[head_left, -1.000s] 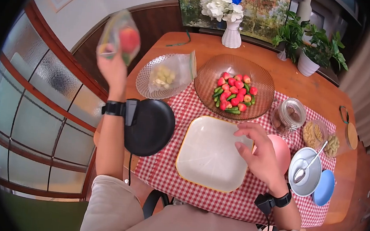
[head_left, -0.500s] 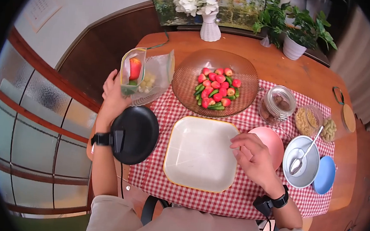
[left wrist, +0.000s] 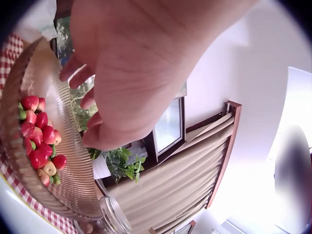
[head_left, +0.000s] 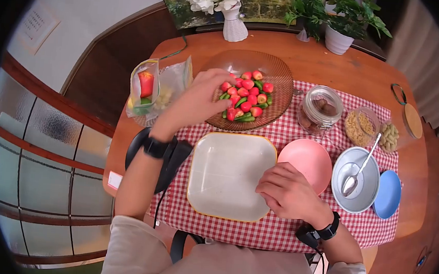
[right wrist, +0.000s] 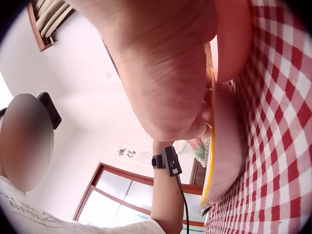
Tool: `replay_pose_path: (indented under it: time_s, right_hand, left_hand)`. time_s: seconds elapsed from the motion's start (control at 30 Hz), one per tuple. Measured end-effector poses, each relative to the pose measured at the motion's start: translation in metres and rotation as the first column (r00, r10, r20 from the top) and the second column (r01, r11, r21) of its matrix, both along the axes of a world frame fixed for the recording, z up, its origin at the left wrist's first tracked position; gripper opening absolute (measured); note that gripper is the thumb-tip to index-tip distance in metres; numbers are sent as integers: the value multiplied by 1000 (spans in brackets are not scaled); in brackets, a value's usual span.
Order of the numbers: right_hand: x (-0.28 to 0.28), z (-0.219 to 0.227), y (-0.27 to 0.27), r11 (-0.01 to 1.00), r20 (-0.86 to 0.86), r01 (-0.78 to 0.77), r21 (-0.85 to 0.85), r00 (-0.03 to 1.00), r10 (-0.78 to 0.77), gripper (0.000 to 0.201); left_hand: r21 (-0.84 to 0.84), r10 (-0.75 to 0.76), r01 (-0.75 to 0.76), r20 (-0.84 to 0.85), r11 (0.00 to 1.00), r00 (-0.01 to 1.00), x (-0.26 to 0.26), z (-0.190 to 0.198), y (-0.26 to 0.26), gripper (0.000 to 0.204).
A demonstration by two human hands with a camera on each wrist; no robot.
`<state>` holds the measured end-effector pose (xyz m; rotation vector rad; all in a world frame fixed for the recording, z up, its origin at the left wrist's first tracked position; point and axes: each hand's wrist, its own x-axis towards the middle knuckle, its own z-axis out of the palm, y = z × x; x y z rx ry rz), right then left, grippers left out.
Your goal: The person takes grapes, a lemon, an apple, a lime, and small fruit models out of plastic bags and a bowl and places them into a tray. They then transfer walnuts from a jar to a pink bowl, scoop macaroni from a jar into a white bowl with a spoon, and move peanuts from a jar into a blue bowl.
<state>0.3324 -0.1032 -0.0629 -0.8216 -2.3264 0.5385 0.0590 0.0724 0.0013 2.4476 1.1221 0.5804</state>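
Note:
My left hand (head_left: 196,101) reaches over the left side of a ribbed amber bowl (head_left: 281,103), its spread fingers close to the small red apples (head_left: 242,92) and green cucumbers (head_left: 245,118) inside. Nothing shows between those fingers; in the left wrist view the hand (left wrist: 131,83) hovers above the bowl's rim. Over the right edge of a white square dish (head_left: 226,176) with a yellow rim, my right hand (head_left: 292,191) hangs loosely curled, holding nothing visible. Zip bags stand at the far left: one (head_left: 145,87) with a red-orange fruit, the other (head_left: 175,77) with pale pieces, partly hidden.
A black plate (head_left: 136,143) lies under my left forearm. To the right are a pink plate (head_left: 308,162), a grey bowl (head_left: 341,195) with a spoon (head_left: 351,184), a blue plate (head_left: 389,196), a glass jar (head_left: 320,109) and small containers of dry food. A white vase (head_left: 234,27) stands at the back.
My left hand carried the bag with the red-orange fruit down beside the other bag, let it go, and moved right to the amber bowl. The right hand lowered slightly over the dish's edge.

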Motion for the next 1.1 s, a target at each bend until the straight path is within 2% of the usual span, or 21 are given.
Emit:
replay_pose_path:
  time_s: [0.03,0.07,0.13,0.17,0.23,0.33,0.37,0.43,0.53,0.63,0.67,0.8,0.87,1.1]
  right_hand:
    - [1,-1,-1,1000,2,6,0,1000,-6,22]
    - [2,-1,-1,1000,25,-19,18,1000,19,23]
    - [4,0,0,998,54,-47,41,998,45,24]
    - [3,0,-1,998,55,-45,45,998,43,25]
    - [2,1,-1,998,56,-46,49,997,44,26]
    - [2,0,1,998,51,-43,55,998,41,26]
    - [2,0,1,997,47,-40,61,998,37,26]
    - [1,-2,1,998,45,-40,55,998,37,25]
    - [-1,-1,3,998,67,-36,46,997,33,26]
    - [-11,2,8,999,140,19,-33,990,-14,28]
    - [-15,1,10,1000,150,22,-6,988,-21,30]
    - [-20,-2,23,999,164,-23,24,986,18,38]
    - [-21,-5,28,999,169,-27,19,985,23,40]
    - [-20,-5,35,999,187,-36,-5,982,36,46]
  left_hand:
    - [-71,-46,40,-83,997,996,6,-7,17,58]
    - [-70,-49,44,-80,997,996,14,-12,31,58]
    - [-169,1,-59,-320,984,947,28,-22,56,87]
    - [-165,4,-60,-317,984,948,34,-27,66,87]
    - [-214,-33,-81,-482,973,876,48,-33,75,108]
    - [-263,-87,-81,-570,961,817,66,-37,74,111]
    - [-266,-89,-80,-568,961,818,68,-39,76,111]
    - [-403,-214,13,-457,915,863,71,-42,75,104]
    - [-387,-242,71,-414,919,877,70,-45,68,92]
    - [-507,-180,-15,-333,862,926,59,-46,72,83]
    - [-382,-191,66,-298,922,935,57,-56,74,78]
    - [-290,-243,141,-355,946,903,52,-60,76,73]
    - [-418,-243,91,-328,904,913,54,-56,77,71]
    - [-434,-257,85,-354,897,899,56,-45,75,72]
